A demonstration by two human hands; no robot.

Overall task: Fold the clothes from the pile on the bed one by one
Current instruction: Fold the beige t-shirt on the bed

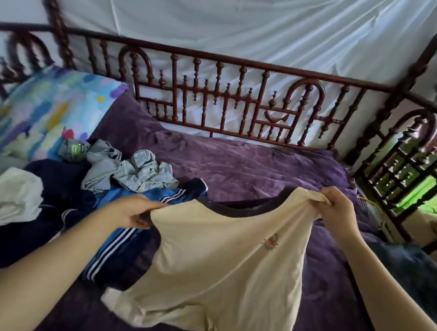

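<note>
A cream T-shirt [223, 260] with a dark collar and a small embroidered motif hangs spread in front of me above the purple bedspread [250, 164]. My left hand [132, 211] pinches its left shoulder. My right hand [338, 210] grips its right shoulder, held a little higher. The shirt's lower part bunches on the bed. To the left lies the pile: light denim clothes [129, 169], a blue striped track garment [124, 236], dark navy clothes [34, 222] and a white garment [13, 196].
A colourful patterned pillow [52, 110] leans at the back left. A carved dark-red wooden bed rail [228, 95] runs along the far side and the right end. White netting [243, 23] hangs behind it. Dark cloth [408, 271] lies at the right edge.
</note>
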